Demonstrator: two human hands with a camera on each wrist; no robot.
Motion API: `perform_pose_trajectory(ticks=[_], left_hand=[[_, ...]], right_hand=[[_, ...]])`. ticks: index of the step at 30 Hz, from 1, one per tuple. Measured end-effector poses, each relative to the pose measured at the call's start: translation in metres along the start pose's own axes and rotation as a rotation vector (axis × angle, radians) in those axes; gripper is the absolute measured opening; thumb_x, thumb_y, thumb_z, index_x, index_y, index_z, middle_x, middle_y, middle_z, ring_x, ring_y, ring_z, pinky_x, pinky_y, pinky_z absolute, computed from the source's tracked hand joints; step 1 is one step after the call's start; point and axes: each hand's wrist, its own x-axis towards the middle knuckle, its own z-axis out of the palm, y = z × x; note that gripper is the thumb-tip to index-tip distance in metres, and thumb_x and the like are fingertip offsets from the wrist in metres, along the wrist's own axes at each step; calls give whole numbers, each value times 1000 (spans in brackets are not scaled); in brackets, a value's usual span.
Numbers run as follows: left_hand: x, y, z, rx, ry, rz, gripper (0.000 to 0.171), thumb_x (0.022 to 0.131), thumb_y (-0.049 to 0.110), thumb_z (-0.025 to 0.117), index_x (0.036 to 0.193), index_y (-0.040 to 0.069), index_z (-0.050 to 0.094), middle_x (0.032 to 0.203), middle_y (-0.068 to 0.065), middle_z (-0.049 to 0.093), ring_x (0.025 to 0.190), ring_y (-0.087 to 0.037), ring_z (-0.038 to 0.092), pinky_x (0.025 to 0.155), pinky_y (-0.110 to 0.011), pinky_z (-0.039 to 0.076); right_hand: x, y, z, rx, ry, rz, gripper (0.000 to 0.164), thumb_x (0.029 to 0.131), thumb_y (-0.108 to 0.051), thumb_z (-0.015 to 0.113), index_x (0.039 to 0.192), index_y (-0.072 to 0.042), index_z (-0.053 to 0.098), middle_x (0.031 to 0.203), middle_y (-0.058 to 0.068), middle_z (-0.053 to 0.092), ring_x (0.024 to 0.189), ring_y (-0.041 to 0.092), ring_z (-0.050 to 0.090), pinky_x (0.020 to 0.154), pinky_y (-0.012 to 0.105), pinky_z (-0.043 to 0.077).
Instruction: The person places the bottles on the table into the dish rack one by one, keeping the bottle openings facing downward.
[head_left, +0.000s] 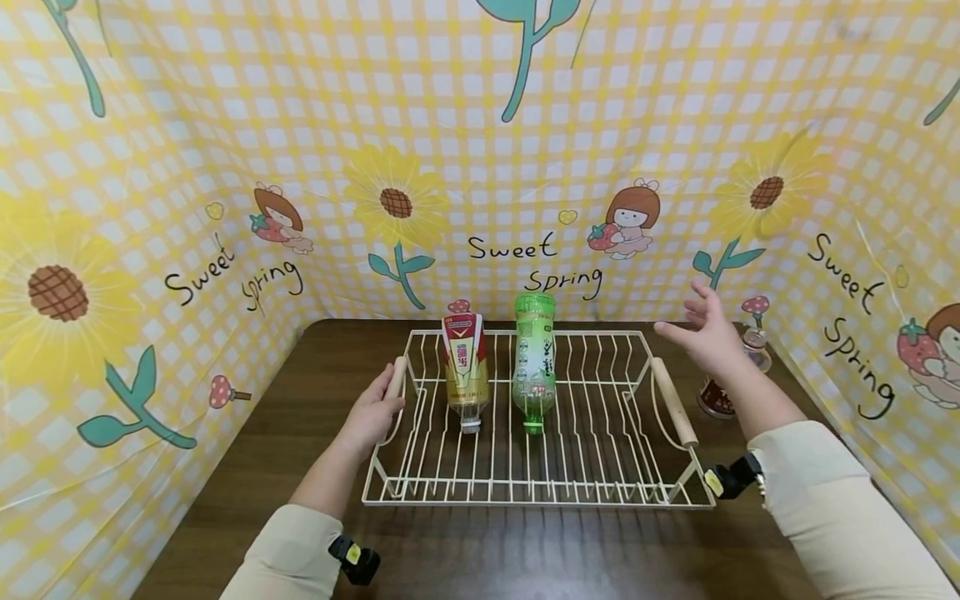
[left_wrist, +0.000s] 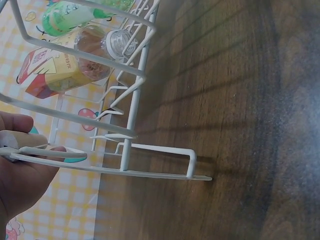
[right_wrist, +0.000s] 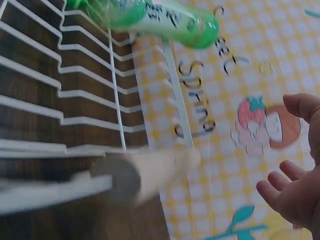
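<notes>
My left hand [head_left: 372, 408] grips the left wooden handle [head_left: 397, 377] of a cream wire dish rack [head_left: 540, 503]; in the left wrist view its fingers curl round that handle. Two bottles stand cap-down in the rack: one with a red and gold label [head_left: 465, 358], and to its right a green bottle [head_left: 535, 358]. Fingers spread, my right hand [head_left: 708, 337] is raised beyond the right wooden handle [head_left: 673, 402], holding nothing. Just behind the right wrist, a clear bottle with a dark red-brown label [head_left: 716, 402] stands on the table, partly hidden by the arm.
The rack sits on a dark brown wooden table [head_left: 540, 554]. A yellow checked cloth [head_left: 480, 192] with sunflowers and lettering hangs along the back and both sides. A black wrist camera [head_left: 356, 562] is strapped to the left sleeve, another [head_left: 735, 477] to the right.
</notes>
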Motion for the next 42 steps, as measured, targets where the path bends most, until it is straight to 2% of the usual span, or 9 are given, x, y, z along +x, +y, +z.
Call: perform_pose_trajectory(ticks=[6,12,17,24,33,42], left_hand=[[0,0,-1,10,-2,-4,70,95,-1,44,155,-2,8,165,-16,2,152,-36,4,124,-49,6],[-2,-1,-2,23,3,-11,70,95,0,44,156,-2,8,165,-15,2,152,-36,4,124,-50,6],[-3,1,-1,21,9,0,71,94,0,45,155,-2,10,165,-16,3,152,-37,4,124,-50,6],[-3,0,-1,14,3,-1,71,94,-1,44,155,-3,9,165,-16,2,152,-37,4,124,-50,5],[-2,-1,0,19,18,8,70,94,-1,45,155,-2,11,165,-16,3,151,-37,4,123,-50,6],[-2,2,0,10,11,-6,70,95,-2,43,156,0,10,165,-13,2,151,-37,4,123,-50,8]], right_hand=[[-8,24,-22,-21,120,-22,98,93,-33,64,157,-12,-6,158,33,12,144,54,13,112,68,22],[-16,47,-34,-30,206,-31,93,92,-27,64,156,-5,0,159,31,8,144,54,9,113,68,19],[-22,68,-37,-70,277,59,97,90,-32,66,158,-10,0,161,31,4,143,56,14,111,69,23],[-23,96,-35,-89,381,132,99,87,-29,69,158,-9,2,162,26,6,147,49,12,116,65,19],[-19,117,-27,-101,391,226,101,85,-27,70,157,-5,3,158,31,15,143,50,21,114,64,24],[-17,124,-24,39,383,309,102,88,-24,67,157,-14,-7,159,30,12,145,47,21,117,60,24]])
